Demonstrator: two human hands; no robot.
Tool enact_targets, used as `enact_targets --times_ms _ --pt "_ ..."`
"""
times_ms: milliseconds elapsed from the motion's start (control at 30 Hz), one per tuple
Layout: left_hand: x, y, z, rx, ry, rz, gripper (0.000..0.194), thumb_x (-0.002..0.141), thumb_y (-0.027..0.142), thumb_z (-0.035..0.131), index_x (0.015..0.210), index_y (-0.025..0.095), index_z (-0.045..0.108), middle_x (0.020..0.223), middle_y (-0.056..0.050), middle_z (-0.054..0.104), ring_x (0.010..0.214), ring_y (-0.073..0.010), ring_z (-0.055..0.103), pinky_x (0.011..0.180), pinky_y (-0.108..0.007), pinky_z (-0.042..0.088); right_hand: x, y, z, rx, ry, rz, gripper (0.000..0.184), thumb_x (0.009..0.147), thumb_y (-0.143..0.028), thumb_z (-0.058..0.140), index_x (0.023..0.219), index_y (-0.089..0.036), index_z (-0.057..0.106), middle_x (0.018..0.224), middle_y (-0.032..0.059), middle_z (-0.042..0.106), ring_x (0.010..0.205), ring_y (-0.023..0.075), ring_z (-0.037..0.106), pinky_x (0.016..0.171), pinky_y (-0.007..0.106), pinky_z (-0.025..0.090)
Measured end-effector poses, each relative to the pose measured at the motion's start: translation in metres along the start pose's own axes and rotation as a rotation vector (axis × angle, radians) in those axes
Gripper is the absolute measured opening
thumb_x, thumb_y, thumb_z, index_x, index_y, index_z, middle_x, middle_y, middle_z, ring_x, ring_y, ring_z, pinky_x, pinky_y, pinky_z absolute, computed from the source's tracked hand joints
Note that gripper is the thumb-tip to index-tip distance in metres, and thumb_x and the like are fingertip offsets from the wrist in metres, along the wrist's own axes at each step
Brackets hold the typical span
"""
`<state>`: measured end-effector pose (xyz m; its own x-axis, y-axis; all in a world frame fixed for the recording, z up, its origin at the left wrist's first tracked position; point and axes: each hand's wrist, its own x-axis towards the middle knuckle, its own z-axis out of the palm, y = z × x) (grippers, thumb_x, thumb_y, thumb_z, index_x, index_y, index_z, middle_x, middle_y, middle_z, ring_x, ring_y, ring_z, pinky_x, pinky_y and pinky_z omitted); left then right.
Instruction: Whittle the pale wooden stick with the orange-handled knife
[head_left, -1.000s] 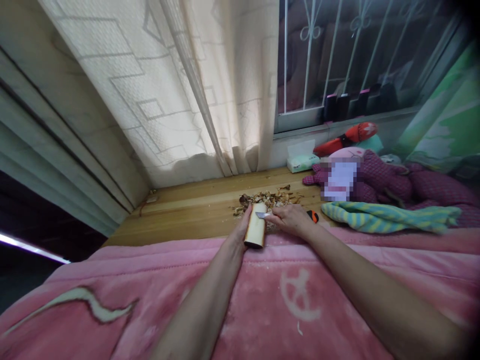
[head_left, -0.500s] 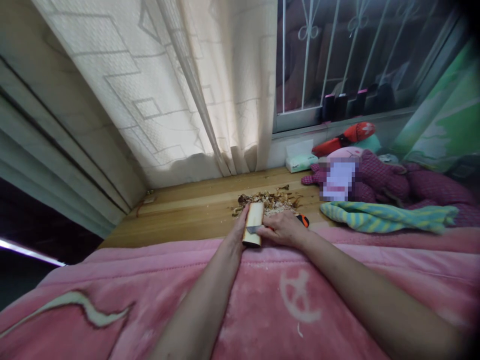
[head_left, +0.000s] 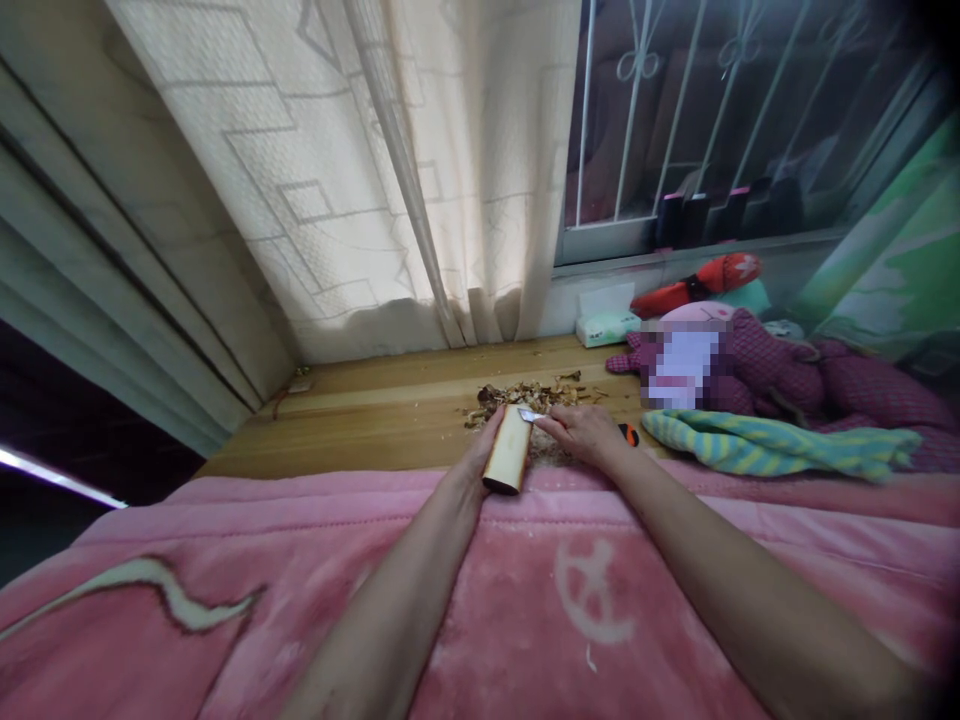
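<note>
My left hand (head_left: 474,462) is closed around the left side of a pale wooden piece (head_left: 510,448), long and narrow, with brown edges and a dark lower end. The piece tilts up above the blanket's edge. In my right hand (head_left: 589,433) is a knife (head_left: 529,415); its metal blade lies at the upper part of the pale face, by the right edge. The orange and black end of the handle shows behind my right palm. A heap of brown and pale shavings (head_left: 536,392) lies just beyond the piece, partly hidden by my hands.
A pink blanket (head_left: 375,600) covers the front; a wooden ledge (head_left: 360,400) runs behind it. To the right lie a striped green-blue cloth (head_left: 780,445), a purple plush toy (head_left: 780,365) and a tissue pack (head_left: 606,328). Curtains (head_left: 480,180) and a barred window (head_left: 675,130) stand behind.
The knife has moved from the lower part of the piece up and away to its upper right edge, my right hand with it. My left hand keeps its hold. The view has shifted slightly.
</note>
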<state>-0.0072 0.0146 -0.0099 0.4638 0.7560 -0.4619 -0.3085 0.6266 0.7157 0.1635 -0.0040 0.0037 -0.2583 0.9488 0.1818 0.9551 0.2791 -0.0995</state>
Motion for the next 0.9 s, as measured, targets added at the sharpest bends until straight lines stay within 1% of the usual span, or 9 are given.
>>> enact_targets --times_ms 133,200,267,400,467,533,633,767,900 --pt "-0.002 0.001 0.001 -0.027 -0.041 0.011 0.049 0.082 0.053 0.035 0.078 0.010 0.058 0.056 -0.009 0.060 0.044 -0.0144 0.056 0.043 -0.024 0.044 0.001 0.005 0.002 -0.006 0.045 0.079 0.059 0.086 -0.058 0.014 0.085 -0.021 0.061 0.079 0.0066 0.066 0.072 0.0180 0.059 0.057 0.025 0.031" --pt "-0.004 0.001 0.002 -0.044 -0.048 0.019 0.047 0.082 0.050 0.035 0.081 0.010 0.059 0.059 -0.009 0.061 0.046 -0.0149 0.057 0.045 -0.025 0.045 -0.001 0.004 0.002 -0.003 0.067 0.078 0.060 0.086 -0.058 0.014 0.084 -0.021 0.061 0.078 0.0068 0.066 0.071 0.0175 0.058 0.057 0.026 0.030" --pt "-0.004 0.001 0.003 -0.069 -0.028 0.033 0.042 0.083 0.047 0.037 0.084 0.011 0.059 0.061 -0.008 0.062 0.048 -0.0155 0.058 0.047 -0.026 0.046 -0.003 -0.001 0.002 0.012 0.059 -0.001 0.060 0.086 -0.058 0.015 0.080 -0.020 0.062 0.077 0.0065 0.066 0.069 0.0165 0.058 0.057 0.025 0.029" --pt "0.001 -0.001 0.002 -0.114 0.007 0.031 0.040 0.083 0.045 0.037 0.084 0.011 0.058 0.060 -0.007 0.062 0.048 -0.0153 0.058 0.050 -0.026 0.046 -0.008 -0.015 0.001 0.070 0.019 -0.232 0.058 0.085 -0.058 0.020 0.079 -0.020 0.063 0.078 0.0058 0.066 0.069 0.0146 0.057 0.058 0.024 0.028" --pt "0.004 -0.002 0.001 -0.104 0.023 0.017 0.044 0.083 0.048 0.036 0.083 0.011 0.058 0.059 -0.006 0.061 0.047 -0.0148 0.057 0.048 -0.026 0.045 -0.009 -0.019 0.001 0.076 0.011 -0.274 0.057 0.085 -0.057 0.021 0.081 -0.019 0.063 0.080 0.0064 0.067 0.070 0.0145 0.058 0.058 0.024 0.028" --pt "0.006 -0.003 0.001 -0.067 0.069 0.028 0.045 0.083 0.050 0.035 0.082 0.011 0.058 0.058 -0.005 0.061 0.045 -0.0140 0.056 0.045 -0.024 0.044 -0.009 -0.020 0.001 0.065 0.009 -0.253 0.058 0.085 -0.058 0.020 0.082 -0.019 0.063 0.081 0.0068 0.067 0.071 0.0151 0.058 0.058 0.024 0.028" --pt "0.006 -0.003 0.002 0.028 0.131 0.041 0.046 0.082 0.052 0.034 0.079 0.013 0.057 0.054 -0.004 0.060 0.041 -0.0134 0.055 0.043 -0.023 0.042 -0.007 -0.015 0.001 0.036 0.008 -0.169 0.060 0.084 -0.060 0.018 0.084 -0.020 0.063 0.081 0.0070 0.067 0.072 0.0163 0.059 0.058 0.025 0.030" --pt "0.004 -0.001 0.004 0.118 0.091 -0.012 0.053 0.082 0.056 0.028 0.073 0.012 0.056 0.048 -0.005 0.058 0.038 -0.0139 0.053 0.040 -0.024 0.042 -0.001 -0.003 0.001 0.004 -0.016 -0.045 0.063 0.084 -0.061 0.015 0.083 -0.021 0.063 0.081 0.0074 0.067 0.074 0.0179 0.059 0.059 0.025 0.032" --pt "0.002 -0.001 0.003 0.095 0.050 -0.015 0.054 0.083 0.056 0.027 0.074 0.011 0.056 0.051 -0.007 0.059 0.040 -0.0144 0.055 0.042 -0.025 0.044 0.002 0.007 0.002 -0.030 0.011 0.090 0.064 0.085 -0.060 0.012 0.087 -0.020 0.062 0.080 0.0092 0.066 0.074 0.0201 0.060 0.059 0.027 0.033"
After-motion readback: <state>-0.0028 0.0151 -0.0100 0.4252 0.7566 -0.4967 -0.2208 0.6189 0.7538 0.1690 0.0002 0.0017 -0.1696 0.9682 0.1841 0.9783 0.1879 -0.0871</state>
